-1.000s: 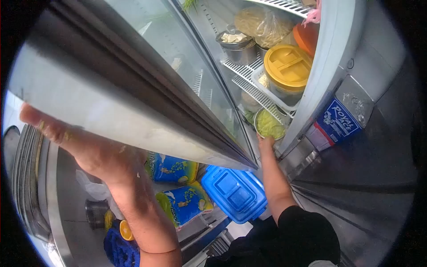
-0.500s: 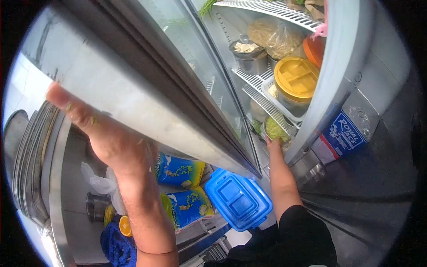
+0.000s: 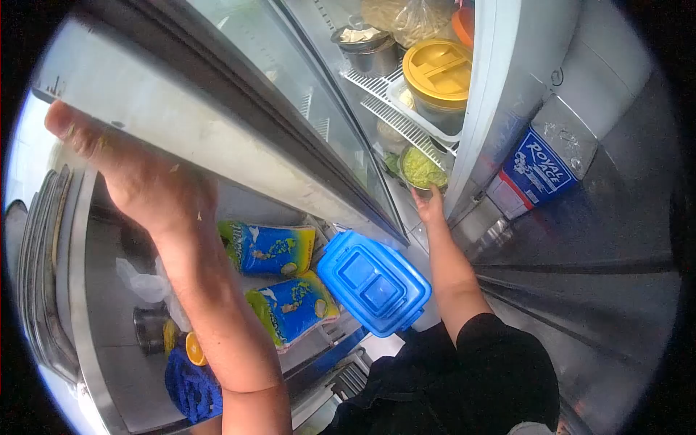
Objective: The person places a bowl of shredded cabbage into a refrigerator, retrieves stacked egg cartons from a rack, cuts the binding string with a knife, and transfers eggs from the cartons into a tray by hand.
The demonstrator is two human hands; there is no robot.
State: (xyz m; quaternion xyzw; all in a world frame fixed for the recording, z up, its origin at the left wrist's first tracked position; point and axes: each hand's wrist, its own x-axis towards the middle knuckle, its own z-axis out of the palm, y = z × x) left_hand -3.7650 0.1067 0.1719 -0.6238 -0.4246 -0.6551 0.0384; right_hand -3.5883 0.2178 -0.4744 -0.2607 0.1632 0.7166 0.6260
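Note:
My left hand [image 3: 138,174] is up at the edge of the fridge door [image 3: 239,138], thumb stretched along it. The other fingers are out of sight behind the hand, apparently wrapped round the edge. Bits of green food stick to the skin. Low in the fridge, my right hand [image 3: 429,206] grips a round metal bowl [image 3: 415,190] by its near side. Chopped pale-green leafy vegetable [image 3: 422,168] fills this bowl, which is partly covered by the wire shelf [image 3: 406,119] above.
A yellow-lidded tub [image 3: 437,70], a metal pot [image 3: 368,54] and a bagged food [image 3: 409,18] stand inside the fridge. Below the door are a blue lidded box [image 3: 373,283], blue-yellow packets [image 3: 279,249], an orange half [image 3: 195,349] and a blue cloth [image 3: 190,384]. Trays [image 3: 43,268] stand far left.
My view has shifted, so the fridge interior sits higher and further left. More of the bowl of greens shows, with my right hand at it. My left hand stays on the door.

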